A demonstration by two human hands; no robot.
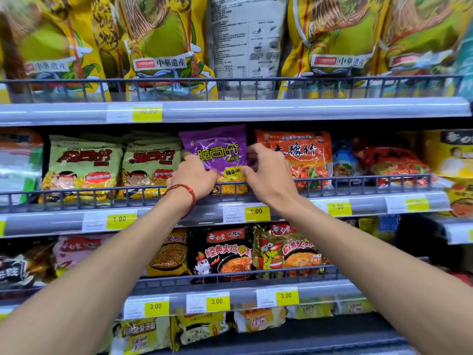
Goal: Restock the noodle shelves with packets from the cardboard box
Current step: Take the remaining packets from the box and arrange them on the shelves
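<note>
A purple noodle packet (217, 152) stands upright on the middle shelf, behind the wire rail (102, 194). My left hand (190, 176) grips its lower left edge; a red cord bracelet is on that wrist. My right hand (266, 170) holds its right edge, fingers curled around the side. Both hands reach over the rail. Green packets (84, 165) of the same brand stand to the left, an orange packet (304, 157) to the right. The cardboard box is out of view.
Tall yellow noodle bags (166, 42) fill the top shelf. Black and gold packets (222, 252) line the shelf below my arms, with yellow packets (143, 334) on the lowest shelf. Yellow price tags (257, 212) run along each shelf edge.
</note>
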